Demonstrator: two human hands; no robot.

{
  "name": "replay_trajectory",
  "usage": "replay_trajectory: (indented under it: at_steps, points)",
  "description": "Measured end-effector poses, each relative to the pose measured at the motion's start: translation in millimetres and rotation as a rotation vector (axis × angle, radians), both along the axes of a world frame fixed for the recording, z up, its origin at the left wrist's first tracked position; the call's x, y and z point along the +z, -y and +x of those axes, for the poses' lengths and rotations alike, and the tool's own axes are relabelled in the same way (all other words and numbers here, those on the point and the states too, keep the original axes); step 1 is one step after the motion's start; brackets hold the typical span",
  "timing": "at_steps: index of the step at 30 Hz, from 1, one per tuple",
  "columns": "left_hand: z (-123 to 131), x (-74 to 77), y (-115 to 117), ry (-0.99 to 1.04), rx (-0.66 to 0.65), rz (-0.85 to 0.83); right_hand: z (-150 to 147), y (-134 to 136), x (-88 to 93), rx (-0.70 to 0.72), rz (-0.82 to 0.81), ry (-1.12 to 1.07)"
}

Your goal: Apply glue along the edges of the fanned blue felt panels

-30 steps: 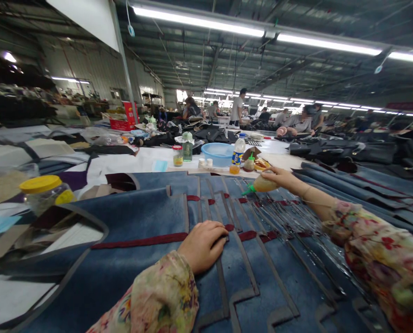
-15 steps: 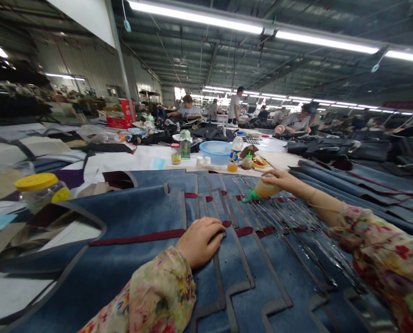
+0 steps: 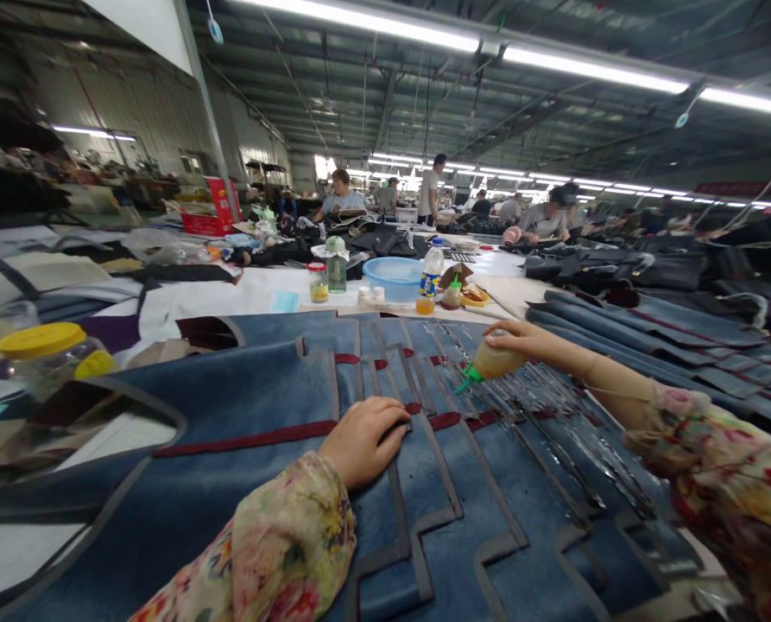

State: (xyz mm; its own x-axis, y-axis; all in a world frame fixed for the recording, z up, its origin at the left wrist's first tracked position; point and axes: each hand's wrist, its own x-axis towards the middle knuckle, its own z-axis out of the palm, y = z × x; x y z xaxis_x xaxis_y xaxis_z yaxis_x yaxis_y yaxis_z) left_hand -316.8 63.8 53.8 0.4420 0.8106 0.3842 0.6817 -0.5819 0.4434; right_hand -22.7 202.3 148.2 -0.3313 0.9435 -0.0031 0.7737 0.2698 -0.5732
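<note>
My left hand (image 3: 363,439) rests on a fanned stack of blue fabric pieces (image 3: 255,406) with grey edging and dark red strips; its fingers are curled and pressed down on one piece's edge. My right hand (image 3: 524,339) is stretched forward and grips a yellowish squeeze bottle (image 3: 495,363) with a green nozzle. The nozzle points down at the grey edges of the pieces, which glisten with wet lines to the right of it.
A jar with a yellow lid (image 3: 48,356) stands at the left. Beyond the stack are a blue bowl (image 3: 394,278), bottles (image 3: 431,276) and small jars (image 3: 319,282). More blue pieces (image 3: 676,337) lie at the right. Several people (image 3: 540,220) work at far tables.
My right hand has drawn the squeeze bottle a little nearer along the fabric edges. The left hand stays pressed on the stack. The view has tilted down slightly.
</note>
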Motion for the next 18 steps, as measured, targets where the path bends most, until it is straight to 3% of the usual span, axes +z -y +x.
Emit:
replay_trajectory:
  at_steps: [6,12,18]
  points:
    - [-0.3,-1.4,-0.7,-0.002,-0.008,0.007,10.9,29.4,6.1,0.027,-0.079,-0.064]
    - [0.7,-1.5,-0.3,-0.015,-0.005,0.010,10.2,39.1,5.9,0.023,0.006,-0.049]
    - [0.5,-2.8,-0.6,-0.011,-0.002,0.020,14.7,49.4,4.3,-0.010,-0.008,-0.083]
